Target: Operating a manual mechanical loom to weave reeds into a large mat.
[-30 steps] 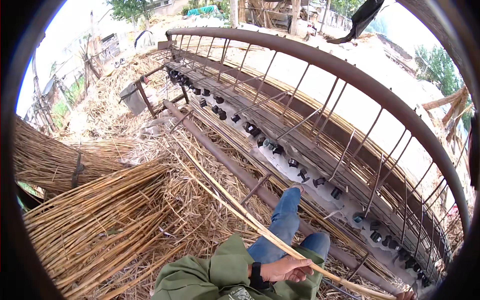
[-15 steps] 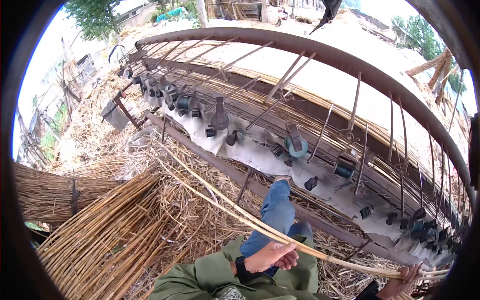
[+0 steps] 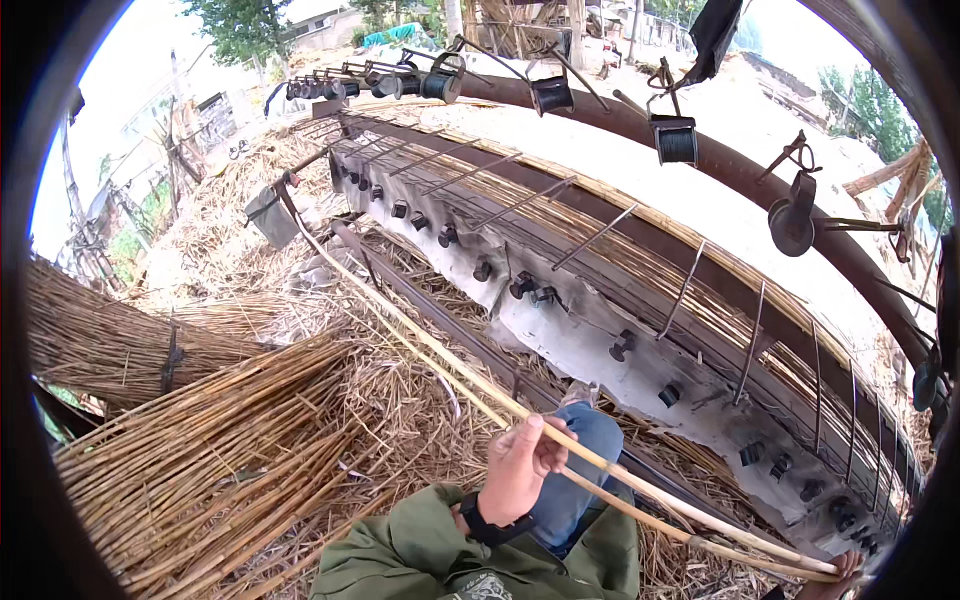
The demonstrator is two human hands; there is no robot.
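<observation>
Two long pale reed stalks (image 3: 455,365) slant from the upper left to the lower right in front of me. My left hand (image 3: 520,467), with a dark band at the wrist, is closed around them near their middle, thumb up. At the lower right edge my right hand (image 3: 838,578) grips their other ends; part of it is cut off by the rim. Beyond the stalks stands a long weaving frame with a row of metal prongs (image 3: 683,290) and a finished layer of reeds behind them. Dark wire spools (image 3: 675,138) hang from its curved upper bar (image 3: 600,115).
A loose pile of reeds (image 3: 200,450) lies at my left, with a tied bundle (image 3: 110,335) behind it. Several small dark spools (image 3: 622,345) hang against a pale sheet (image 3: 560,335). A rusty pipe (image 3: 440,300) runs low along the frame. Straw covers the ground.
The larger spools and their arms have swung up and over to the far side of the upper bar. My left hand has risen with the stalks; my right hand has moved slightly lower right.
</observation>
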